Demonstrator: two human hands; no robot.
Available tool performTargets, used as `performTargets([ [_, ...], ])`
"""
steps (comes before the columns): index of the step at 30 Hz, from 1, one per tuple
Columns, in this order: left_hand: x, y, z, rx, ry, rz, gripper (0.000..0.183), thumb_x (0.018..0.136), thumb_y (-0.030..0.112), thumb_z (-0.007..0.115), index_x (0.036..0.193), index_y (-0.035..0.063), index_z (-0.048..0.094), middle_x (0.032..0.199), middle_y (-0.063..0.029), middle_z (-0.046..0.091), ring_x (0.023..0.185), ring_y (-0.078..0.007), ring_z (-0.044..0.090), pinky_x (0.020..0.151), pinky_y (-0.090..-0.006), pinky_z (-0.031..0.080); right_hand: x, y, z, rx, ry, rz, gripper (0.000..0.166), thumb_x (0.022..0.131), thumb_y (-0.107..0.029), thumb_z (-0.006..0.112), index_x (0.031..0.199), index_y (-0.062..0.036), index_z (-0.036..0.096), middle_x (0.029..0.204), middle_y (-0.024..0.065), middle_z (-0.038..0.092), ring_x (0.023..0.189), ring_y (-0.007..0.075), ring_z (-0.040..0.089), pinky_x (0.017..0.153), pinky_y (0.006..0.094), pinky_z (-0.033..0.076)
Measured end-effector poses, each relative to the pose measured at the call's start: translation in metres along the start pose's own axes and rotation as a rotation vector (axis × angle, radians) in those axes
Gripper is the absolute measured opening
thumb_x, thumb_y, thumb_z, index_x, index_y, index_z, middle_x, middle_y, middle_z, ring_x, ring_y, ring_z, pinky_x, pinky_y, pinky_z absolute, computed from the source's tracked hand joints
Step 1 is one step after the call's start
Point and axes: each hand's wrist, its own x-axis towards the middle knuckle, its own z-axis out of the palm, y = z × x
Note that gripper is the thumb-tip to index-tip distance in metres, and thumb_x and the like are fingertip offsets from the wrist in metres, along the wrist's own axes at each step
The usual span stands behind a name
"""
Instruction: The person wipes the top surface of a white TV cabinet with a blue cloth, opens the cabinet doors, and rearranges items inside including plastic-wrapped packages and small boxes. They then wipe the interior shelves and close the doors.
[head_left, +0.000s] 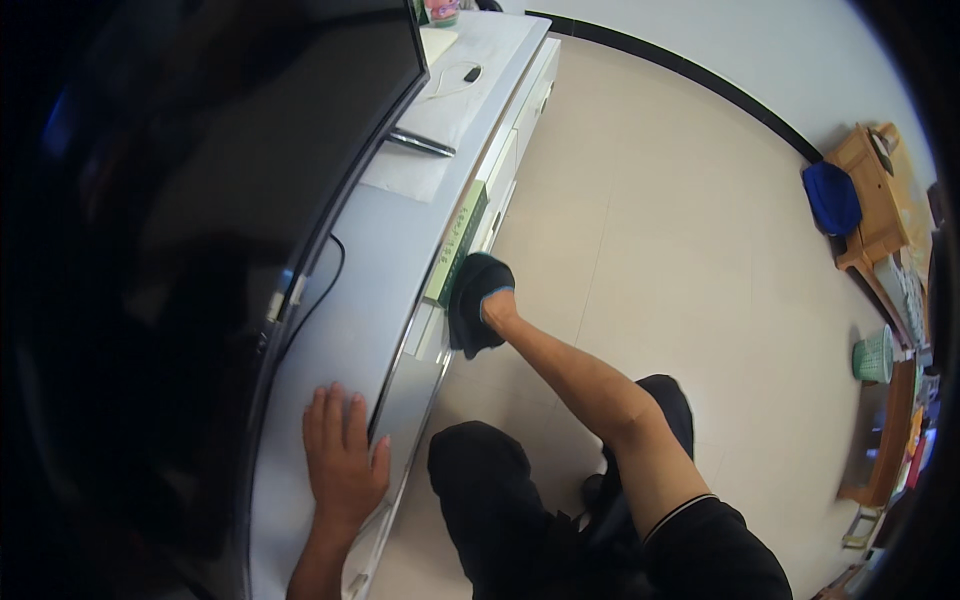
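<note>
My left hand (345, 457) lies palm down near the front edge of the white TV cabinet (375, 240), fingers stretched out and holding nothing. My right hand (498, 306) is at the cabinet's front with a dark cloth (472, 296) wrapped about it. Only the wrist end of that hand shows; the cloth hides its fingers. The cloth touches a long green box (459, 240) that bears writing and sits in the cabinet's front, under the top. Below my left hand's thumb is a grey cabinet front panel (409, 397).
A large dark television (210, 225) stands on the cabinet, with a metal foot (421, 142) and a black cable (341, 266). A white cord (450, 79) lies farther along. Across the tiled floor (660, 225) are a wooden cabinet (870, 195), a blue item (831, 199) and a green basket (872, 356).
</note>
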Motion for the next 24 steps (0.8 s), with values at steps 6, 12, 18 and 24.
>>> performTargets([
  [6, 0.003, -0.001, -0.004, -0.023, 0.003, 0.001, 0.063, 0.076, 0.011, 0.072, 0.132, -0.0025, 0.047, 0.143, -0.0269, 0.039, 0.135, -0.0457, 0.035, 0.111, -0.0568, 0.029, 0.029, -0.005, 0.001, -0.059, 0.152, 0.011, 0.034, 0.088, -0.031, 0.062, 0.114, -0.0096, 0.065, 0.102, 0.0157, 0.069, 0.086, 0.0301, 0.065, 0.08, 0.0426, 0.05],
  [12, 0.005, 0.001, 0.002, -0.01, -0.014, 0.013, 0.062, 0.075, 0.01, 0.07, 0.131, -0.0037, 0.047, 0.142, -0.0299, 0.039, 0.133, -0.0479, 0.037, 0.109, -0.0584, 0.031, 0.099, 0.039, -0.004, -0.216, 0.144, -0.093, 0.018, 0.083, -0.015, 0.054, 0.095, -0.0047, 0.063, 0.092, 0.0189, 0.064, 0.089, 0.0353, 0.061, 0.08, 0.0462, 0.046],
  [18, 0.005, -0.004, 0.005, 0.04, -0.015, 0.008, 0.057, 0.08, 0.013, 0.067, 0.131, -0.0021, 0.048, 0.136, -0.0298, 0.044, 0.128, -0.0487, 0.042, 0.105, -0.0581, 0.034, 0.159, 0.071, 0.032, -0.235, 0.374, -0.033, 0.014, 0.079, -0.013, 0.055, 0.088, -0.0048, 0.063, 0.088, 0.019, 0.063, 0.088, 0.0366, 0.061, 0.079, 0.0491, 0.044],
  [24, 0.006, -0.01, 0.019, 0.106, -0.029, 0.046, 0.067, 0.087, 0.018, 0.067, 0.145, -0.0013, 0.039, 0.144, -0.0296, 0.042, 0.131, -0.0492, 0.042, 0.106, -0.0567, 0.036, 0.249, 0.157, 0.038, -0.124, 0.414, 0.036, 0.034, 0.092, -0.022, 0.052, 0.12, -0.0061, 0.063, 0.126, 0.0192, 0.06, 0.119, 0.0352, 0.055, 0.103, 0.0446, 0.04],
])
